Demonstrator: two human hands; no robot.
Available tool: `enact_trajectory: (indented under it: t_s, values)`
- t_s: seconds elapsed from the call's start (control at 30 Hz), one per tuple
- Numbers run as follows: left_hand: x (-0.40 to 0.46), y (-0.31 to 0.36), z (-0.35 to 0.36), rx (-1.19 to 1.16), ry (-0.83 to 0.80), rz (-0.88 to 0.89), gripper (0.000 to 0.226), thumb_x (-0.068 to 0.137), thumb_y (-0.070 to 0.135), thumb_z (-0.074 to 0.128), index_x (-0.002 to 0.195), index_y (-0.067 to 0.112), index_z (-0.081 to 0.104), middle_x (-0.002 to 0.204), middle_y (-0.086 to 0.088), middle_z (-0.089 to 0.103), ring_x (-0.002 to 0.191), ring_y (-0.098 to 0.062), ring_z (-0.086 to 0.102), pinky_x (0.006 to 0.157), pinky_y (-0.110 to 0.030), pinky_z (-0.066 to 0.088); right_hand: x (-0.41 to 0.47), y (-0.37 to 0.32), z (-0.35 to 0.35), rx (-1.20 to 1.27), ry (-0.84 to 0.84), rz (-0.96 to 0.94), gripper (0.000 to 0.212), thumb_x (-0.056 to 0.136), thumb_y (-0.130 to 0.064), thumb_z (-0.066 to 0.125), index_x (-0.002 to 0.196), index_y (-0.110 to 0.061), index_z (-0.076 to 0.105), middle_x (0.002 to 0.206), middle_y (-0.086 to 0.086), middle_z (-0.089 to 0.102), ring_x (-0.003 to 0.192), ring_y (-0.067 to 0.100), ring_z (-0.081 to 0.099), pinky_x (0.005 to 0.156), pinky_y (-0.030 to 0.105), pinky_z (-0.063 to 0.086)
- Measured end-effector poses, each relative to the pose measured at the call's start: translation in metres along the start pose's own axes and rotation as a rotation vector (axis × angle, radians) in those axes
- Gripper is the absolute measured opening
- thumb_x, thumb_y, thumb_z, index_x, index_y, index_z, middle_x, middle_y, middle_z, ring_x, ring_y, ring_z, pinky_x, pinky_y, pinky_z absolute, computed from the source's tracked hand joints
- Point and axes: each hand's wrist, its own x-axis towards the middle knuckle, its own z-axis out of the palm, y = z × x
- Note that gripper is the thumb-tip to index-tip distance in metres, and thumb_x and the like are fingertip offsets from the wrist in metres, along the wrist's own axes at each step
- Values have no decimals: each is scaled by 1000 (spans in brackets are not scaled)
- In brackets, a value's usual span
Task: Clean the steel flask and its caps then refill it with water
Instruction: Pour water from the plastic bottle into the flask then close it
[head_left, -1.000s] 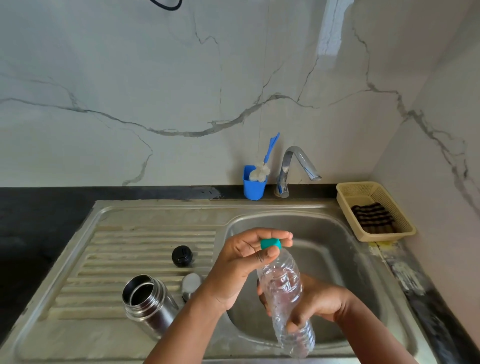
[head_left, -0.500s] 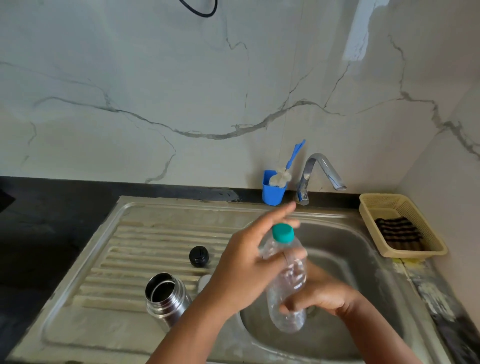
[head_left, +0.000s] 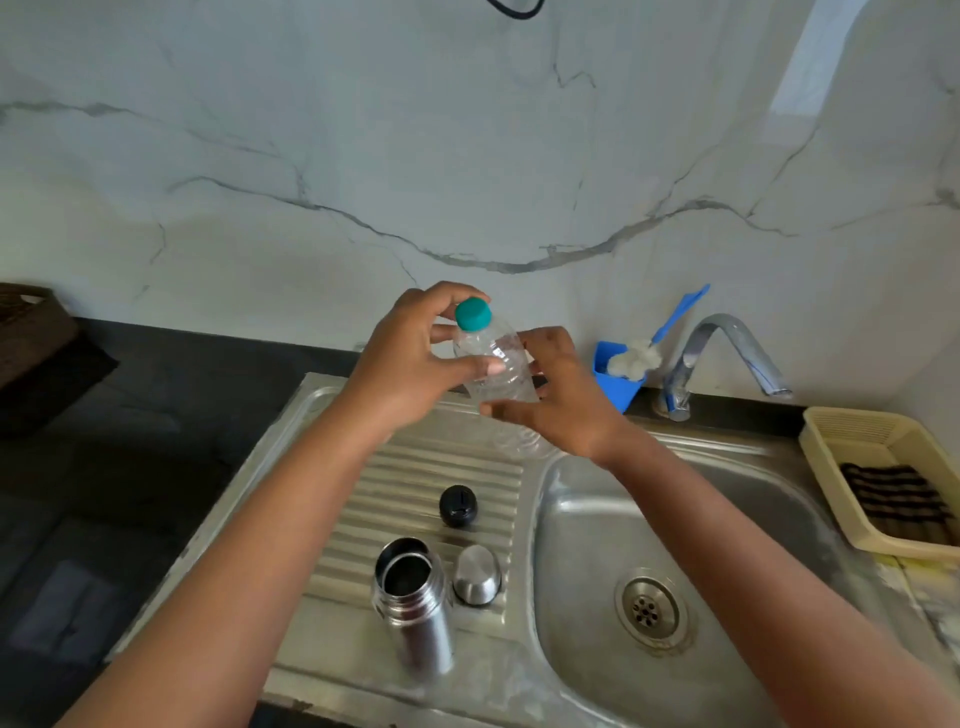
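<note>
- Both forearms reach forward from the near edge over the stainless-steel sink unit (head_left: 332, 691), meeting above the far edge of its ribbed draining board.
- The left hand (head_left: 410, 364) curls its fingers and thumb round the neck of a clear, crinkled plastic bottle (head_left: 493, 374) with a teal screw cap (head_left: 473, 314), the fingertips arched up beside the cap.
- The right hand (head_left: 561, 395) holds the bottle's lower body from the right, thumb stretched under it and fingers wrapped behind; the bottle tilts, cap up and to the left.
- The open cylindrical steel flask (head_left: 415, 608) stands on the draining board near the front edge, its mouth uncovered.
- A domed steel cap (head_left: 476, 575) sits just beside the flask on its right; a round black inner cap (head_left: 457, 505) lies farther back on the ribs, apart from both.
- At the far edge stand a curved chrome tap (head_left: 722, 358) and a blue plastic cup (head_left: 615, 379) holding a blue-handled brush (head_left: 670, 325).
- A cream plastic basket (head_left: 831, 436) lies at the right edge.
</note>
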Motion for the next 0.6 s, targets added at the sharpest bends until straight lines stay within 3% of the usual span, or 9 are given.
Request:
enact_trajectory:
  t_s: [0.13, 0.23, 0.4, 0.6]
  values:
    - [29, -51, 1, 20, 72, -54, 55, 73, 17, 87, 119, 24, 57, 126, 4, 58, 111, -12, 60, 84, -13, 46, 43, 22, 32, -131, 15, 27, 70, 69, -28, 89, 127, -19, 51, 112, -1, 54, 89, 7, 55, 78, 21, 45]
    - [45, -93, 3, 24, 100, -78, 52, 74, 19, 86, 117, 23, 58, 123, 3, 60, 106, -19, 64, 86, -23, 51, 72, 39, 62, -186, 10, 48, 74, 69, -27, 88, 130, -21, 46, 115, 5, 64, 95, 23, 64, 84, 39, 54]
    - [63, -145, 7, 9, 126, -81, 52, 74, 14, 86, 120, 22, 62, 121, 1, 60, 107, -19, 64, 91, -28, 54, 100, 62, 105, -200, 28, 139, 67, 77, -20, 82, 133, -13, 46, 115, 8, 64, 100, 26, 61, 79, 32, 47]
    - [75, -192, 10, 20, 119, -137, 55, 75, 15, 85, 125, 16, 61, 122, 1, 59, 110, -16, 60, 95, -26, 51, 116, 92, 142, -218, 66, 191, 73, 79, -20, 81, 141, -16, 43, 130, 6, 60, 113, 24, 59, 93, 38, 50]
